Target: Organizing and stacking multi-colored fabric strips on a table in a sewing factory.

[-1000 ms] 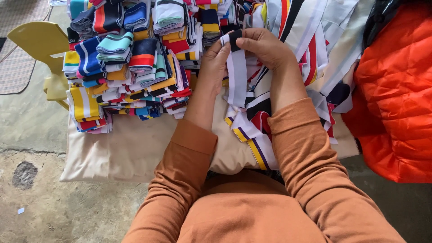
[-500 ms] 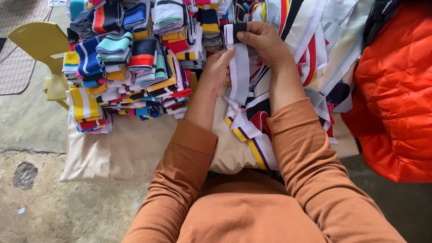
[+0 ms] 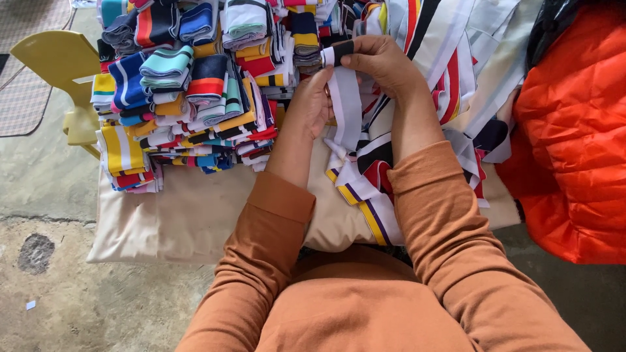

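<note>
The right hand [image 3: 381, 65] pinches the dark top end of a white ribbed knit band [image 3: 347, 104]. The left hand [image 3: 312, 104] closes on its middle, apparently. The band's long axis runs toward the body, beside folded striped stacks [image 3: 195, 98].

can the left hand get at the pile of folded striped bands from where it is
Probably yes. The left hand holds the white strip right beside the pile of folded striped bands, and nothing lies between them. It would have to let go of the strip first, since both hands grip it.
</note>
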